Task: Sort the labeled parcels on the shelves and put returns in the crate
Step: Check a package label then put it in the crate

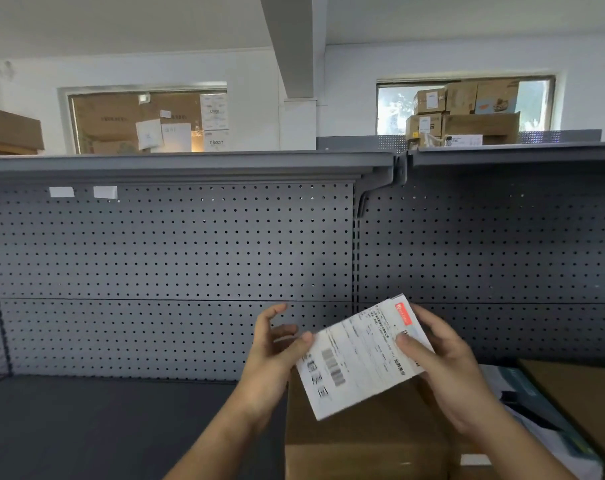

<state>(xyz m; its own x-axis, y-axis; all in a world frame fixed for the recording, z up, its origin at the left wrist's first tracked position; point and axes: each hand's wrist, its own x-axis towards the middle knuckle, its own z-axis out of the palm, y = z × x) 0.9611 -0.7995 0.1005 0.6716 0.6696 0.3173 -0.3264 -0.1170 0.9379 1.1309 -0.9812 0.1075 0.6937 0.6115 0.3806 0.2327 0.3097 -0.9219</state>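
On my feed, far up and to the left of the brown carton (356, 445), two blank white tags (61, 191) sit side by side on the grey pegboard (176, 254). The dark shelf (86, 427) that the brown carton stands on runs off to its left.

Just above the brown carton's left edge I see the left hand (276, 355). Its fingers are spread and relaxed, and only the thumb tip touches the near left corner of the white parcel (359, 358); I see no finger wrapped round it. The white parcel is flat and held tilted in the air directly above the brown carton, clear of it. Its shipping label faces me, with a barcode toward the lower left and a red patch at the upper corner; the print is too blurred for me to read.

Above the brown carton's right side, the right hand (443, 372) is clamped on the white parcel, thumb on the label face and fingers behind the far edge.

Just to the right of the brown carton lies a teal and white package (536, 403), and beyond that a second carton (578, 393). High above the brown carton and to its right, stacked cartons (467, 123) stand on top of the shelving
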